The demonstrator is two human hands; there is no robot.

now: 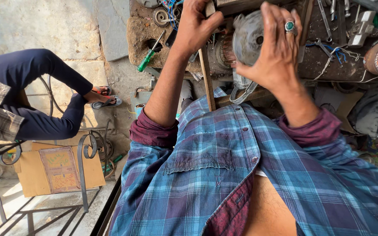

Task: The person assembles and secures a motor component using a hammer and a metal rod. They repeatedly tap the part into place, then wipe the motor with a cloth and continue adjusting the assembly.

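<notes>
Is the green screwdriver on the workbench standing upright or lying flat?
Lying flat. The green screwdriver rests on its side on the workbench, slanted, with its handle near the bench edge, apart from the left hand.
</notes>
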